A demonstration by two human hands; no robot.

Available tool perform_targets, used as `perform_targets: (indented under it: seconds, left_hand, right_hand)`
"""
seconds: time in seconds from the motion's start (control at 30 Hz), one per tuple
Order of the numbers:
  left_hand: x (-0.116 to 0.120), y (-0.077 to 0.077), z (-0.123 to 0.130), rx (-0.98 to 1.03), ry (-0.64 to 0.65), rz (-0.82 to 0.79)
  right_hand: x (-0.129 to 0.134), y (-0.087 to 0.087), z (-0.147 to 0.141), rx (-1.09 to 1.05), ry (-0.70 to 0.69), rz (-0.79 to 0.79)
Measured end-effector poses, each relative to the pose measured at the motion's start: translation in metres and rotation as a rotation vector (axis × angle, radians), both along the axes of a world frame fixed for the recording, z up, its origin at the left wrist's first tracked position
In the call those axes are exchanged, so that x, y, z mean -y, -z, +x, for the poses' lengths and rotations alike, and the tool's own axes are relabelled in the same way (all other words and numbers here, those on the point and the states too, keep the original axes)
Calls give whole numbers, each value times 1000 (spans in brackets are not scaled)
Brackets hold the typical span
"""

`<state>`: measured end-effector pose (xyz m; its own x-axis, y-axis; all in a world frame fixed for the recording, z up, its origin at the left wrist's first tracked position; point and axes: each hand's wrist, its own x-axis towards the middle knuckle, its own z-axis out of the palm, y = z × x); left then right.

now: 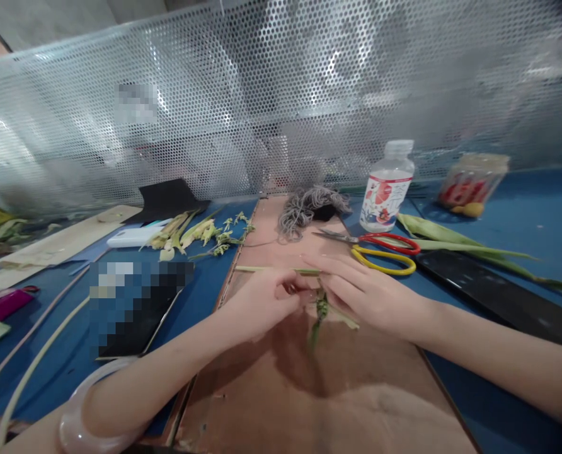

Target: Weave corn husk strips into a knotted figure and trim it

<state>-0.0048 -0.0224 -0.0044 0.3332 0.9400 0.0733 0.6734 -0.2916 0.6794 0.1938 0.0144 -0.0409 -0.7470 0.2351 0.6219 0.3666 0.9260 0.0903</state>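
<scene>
Over the brown wooden board [243,403], my left hand [271,299] and my right hand [363,293] meet at a small green plant piece [321,308], partly hidden by the fingers. My left thumb and forefinger pinch it from one side. On the other side, the fingers of my right hand close in on it, partly stretched. A thin pale green strip [252,269] runs behind both hands. Red-and-yellow-handled scissors [387,243] lie just beyond my right hand. A tangle of grey yarn [304,211] sits farther back on the board.
Left of the board are knotted leaf pieces [200,233], a dark phone [153,315] and a black sheet [170,198]. To the right stand a labelled plastic bottle [385,189] and a jar [472,180], near green leaves [451,236] and a black flat object [489,293]. Perforated metal [191,107] closes off the back.
</scene>
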Motion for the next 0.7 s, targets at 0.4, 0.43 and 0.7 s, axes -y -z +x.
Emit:
perform_targets:
  seconds: [0.4,0.43,0.7]
  left_hand:
    - [-2,-1,-5,54,-67,85]
    - [-3,-1,-6,72,-59,85]
    - [-3,-3,-4,128,-11,24]
  right_hand:
    - [-1,-10,4,-98,76,60]
    - [0,-10,4,-108,77,4]
    - [-2,-10,-6,-334,132,-1095]
